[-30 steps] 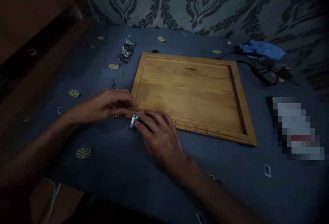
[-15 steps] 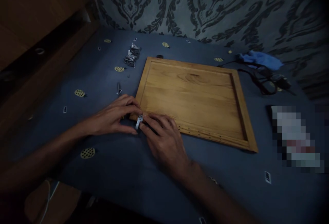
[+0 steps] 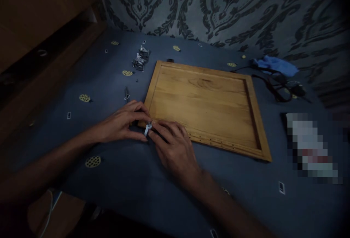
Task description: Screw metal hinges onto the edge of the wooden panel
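Observation:
A small silver metal fitting (image 3: 147, 130), hinge-like in shape, sits at the near left corner of a framed wooden panel (image 3: 202, 96). My left hand (image 3: 123, 123) has its thumb and index finger closed about the fitting from the left. From the right, the fingertips of my right hand (image 3: 175, 145) press on it, while the other fingers rest along the panel's near edge. Small dark holes run along that edge to the right of my hand. Beyond my left hand lies a thin metal rod (image 3: 126, 95), its lower end hidden.
Several metal fittings (image 3: 140, 58) lie in a pile at the back left, with a tiny metal piece (image 3: 137, 81) nearer. Eyeglasses (image 3: 279, 86) and a blue cloth (image 3: 276, 66) are at the back right. A blurred-out item (image 3: 311, 145) lies at the right. Patterned wall behind.
Both hands and the fitting stay nearly where they were. The view has shifted very slightly; nothing is let go or picked up.

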### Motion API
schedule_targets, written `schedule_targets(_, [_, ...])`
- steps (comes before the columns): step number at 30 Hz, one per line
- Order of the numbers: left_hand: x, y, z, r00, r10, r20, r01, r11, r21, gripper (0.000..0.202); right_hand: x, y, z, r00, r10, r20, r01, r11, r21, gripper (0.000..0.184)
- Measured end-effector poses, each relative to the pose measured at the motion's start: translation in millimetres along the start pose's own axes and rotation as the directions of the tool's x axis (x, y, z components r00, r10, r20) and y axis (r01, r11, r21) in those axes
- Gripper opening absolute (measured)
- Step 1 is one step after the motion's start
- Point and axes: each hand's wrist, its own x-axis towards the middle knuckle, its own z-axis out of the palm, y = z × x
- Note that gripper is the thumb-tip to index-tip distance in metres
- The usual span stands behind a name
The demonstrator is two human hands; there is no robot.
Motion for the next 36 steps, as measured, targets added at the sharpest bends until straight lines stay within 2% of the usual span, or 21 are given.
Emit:
schedule_targets(4, [0.4,0.0,-0.1,1.000,-0.027,0.012,0.027,1.000,-0.016,0.046,0.0,1.4,1.0,1.000,-0.005,-0.002,0.005,1.000,0.022,0.029])
schedule_targets(10, [1.4,-2.6,-0.1,1.000,-0.006,0.005,0.006,1.000,-0.023,0.048,1.0,1.6,1.1,1.000,0.017,-0.017,-0.016,0.999,0.042,0.040])
schedule_targets(17, [0.9,-5.1,1.6,1.000,0.013,-0.016,-0.014,0.999,-0.032,0.050,1.8,0.9,0.3,0.999,0.009,-0.042,-0.007,0.999,0.043,0.034])
schedule_targets(25, [1.7,-4.0,1.2,1.000,0.023,-0.017,-0.023,0.999,-0.038,0.045,0.2,1.1,2.5,1.000,-0.025,-0.014,0.025,1.000,-0.007,0.032])
schedule_targets(30, [1.7,-3.3,0.7,1.000,0.015,-0.012,-0.015,1.000,-0.021,0.042,1.8,-0.7,3.9,1.000,-0.015,0.019,0.017,0.993,-0.121,0.034])
schedule_targets(36, [0.3,-2.4,1.6,0.999,0.043,-0.028,-0.043,0.999,0.006,0.042,2.2,-1.7,6.3,0.999,-0.047,-0.018,0.044,0.989,-0.139,0.036])
